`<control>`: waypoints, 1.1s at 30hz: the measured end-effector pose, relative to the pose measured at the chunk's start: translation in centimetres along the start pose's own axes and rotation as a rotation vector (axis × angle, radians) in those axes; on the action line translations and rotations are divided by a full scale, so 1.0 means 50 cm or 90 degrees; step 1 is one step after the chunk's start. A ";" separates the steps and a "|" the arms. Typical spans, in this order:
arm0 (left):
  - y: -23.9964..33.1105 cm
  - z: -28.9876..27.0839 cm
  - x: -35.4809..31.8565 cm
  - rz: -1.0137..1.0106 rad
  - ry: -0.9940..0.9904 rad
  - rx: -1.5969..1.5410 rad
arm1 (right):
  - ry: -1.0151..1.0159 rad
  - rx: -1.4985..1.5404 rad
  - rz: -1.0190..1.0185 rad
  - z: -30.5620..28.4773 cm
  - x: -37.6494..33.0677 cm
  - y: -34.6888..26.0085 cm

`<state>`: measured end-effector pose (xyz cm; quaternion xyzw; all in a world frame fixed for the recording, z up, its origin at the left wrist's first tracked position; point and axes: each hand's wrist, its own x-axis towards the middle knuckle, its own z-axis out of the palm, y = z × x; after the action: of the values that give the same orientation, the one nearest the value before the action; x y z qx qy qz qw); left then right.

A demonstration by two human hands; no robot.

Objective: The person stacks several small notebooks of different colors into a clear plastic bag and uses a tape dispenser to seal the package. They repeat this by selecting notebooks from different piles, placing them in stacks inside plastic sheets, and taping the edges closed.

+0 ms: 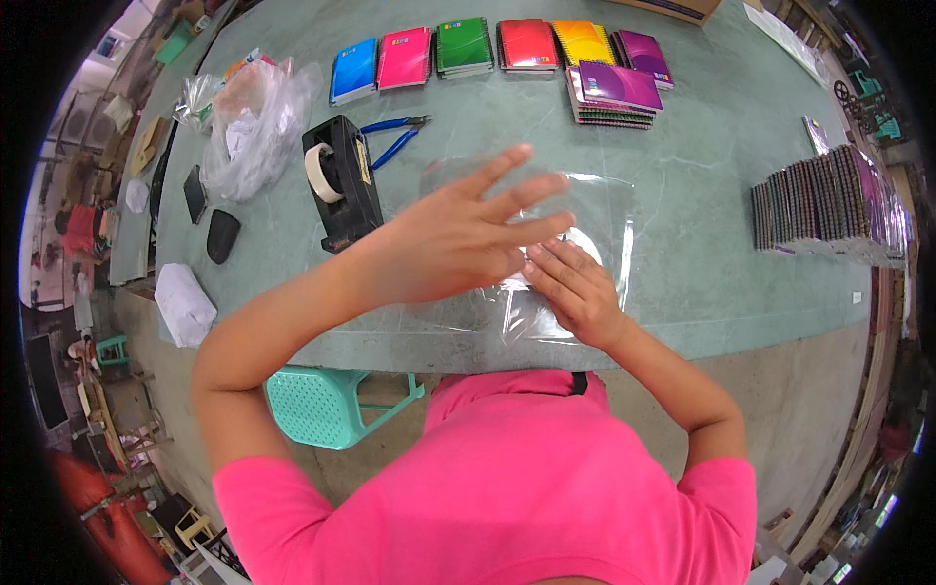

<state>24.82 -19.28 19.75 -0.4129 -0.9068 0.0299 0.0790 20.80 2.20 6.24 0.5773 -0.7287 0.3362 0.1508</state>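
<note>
1. Grey-green worktable (682, 292), long and marked, in a busy workshop; a teal plastic stool (327, 405) is tucked under its near edge.
2. Clear plastic sheet (595, 210) lies flat on the table just in front of the person in the pink shirt; nothing sits on it but the hands.
3. Right hand (575, 288) rests palm down on the sheet's near part, fingers curled slightly and pressing the film; it pinches nothing that I can see.
4. Left hand (458, 239) is spread wide open above the sheet, fingers fanned toward the right, empty; it crosses just over the right fingertips.
5. Black tape dispenser (341, 180) stands just left of the sheet, blue-handled pliers (395, 136) behind it.
6. Further back: a row of bright spiral notebooks (487, 49), blue through purple, plus a small stack of purple ones (614, 93).
7. Far right: a long upright row of notebooks (829, 210), seemingly already wrapped.
8. Left end: a crumpled plastic bag (253, 127) and small dark items.
9. Judgement: an early stage. Sheet is only being laid flat; no notebook on it, no tape pulled.
</note>
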 end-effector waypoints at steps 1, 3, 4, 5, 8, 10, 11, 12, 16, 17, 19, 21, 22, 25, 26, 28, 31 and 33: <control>0.001 0.017 0.011 0.035 0.025 -0.025 | 0.001 0.000 0.002 0.001 -0.002 -0.001; 0.002 0.047 0.028 0.070 0.040 -0.054 | 0.006 0.020 0.008 0.007 -0.010 -0.005; 0.003 0.058 0.032 0.066 0.030 -0.055 | 0.008 0.030 0.010 0.010 -0.012 -0.008; 0.003 0.064 0.038 0.060 0.019 -0.055 | 0.031 0.045 0.036 0.014 -0.009 -0.011; -0.002 0.072 0.057 0.033 -0.003 -0.084 | 0.067 0.068 0.071 0.015 0.001 -0.013; -0.004 0.067 0.061 0.030 -0.034 -0.072 | 0.046 0.052 0.040 0.008 0.006 -0.011; -0.004 0.063 0.063 0.028 -0.048 -0.065 | 0.040 0.043 0.036 0.008 0.006 -0.011; -0.004 0.062 0.064 0.027 -0.052 -0.068 | 0.034 0.035 0.033 0.008 0.005 -0.012; 0.000 0.057 0.067 0.019 -0.078 -0.060 | 0.022 0.029 0.053 0.008 0.003 -0.021; 0.001 0.055 0.066 0.016 -0.087 -0.052 | 0.016 0.033 0.056 0.006 0.003 -0.022; -0.002 0.045 0.061 -0.011 -0.116 0.018 | 0.003 0.042 0.060 0.003 0.002 -0.022; -0.019 0.029 0.054 -0.045 -0.112 0.006 | -0.016 0.019 0.054 -0.003 0.003 -0.020; -0.037 0.011 0.048 -0.069 -0.095 -0.040 | -0.026 0.010 0.051 -0.005 0.002 -0.020; -0.065 -0.016 0.028 -0.270 -0.024 -0.355 | 0.055 -0.104 0.043 -0.015 0.002 -0.024; -0.060 0.013 0.011 -0.340 0.017 -0.457 | 0.066 -0.109 0.036 -0.010 0.002 -0.020; -0.045 0.066 -0.017 -0.445 0.090 -0.602 | 0.044 -0.082 0.026 -0.006 0.003 -0.019; -0.008 0.088 -0.035 -0.553 0.276 -0.729 | 0.016 -0.009 0.034 -0.013 0.012 -0.007; 0.001 0.021 -0.061 -0.632 0.536 -0.778 | 0.008 0.043 0.060 -0.018 0.010 -0.002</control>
<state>26.66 -21.52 18.33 0.0808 -0.7345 -0.6505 0.1754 20.58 2.41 7.21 0.5449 -0.7424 0.3709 0.1201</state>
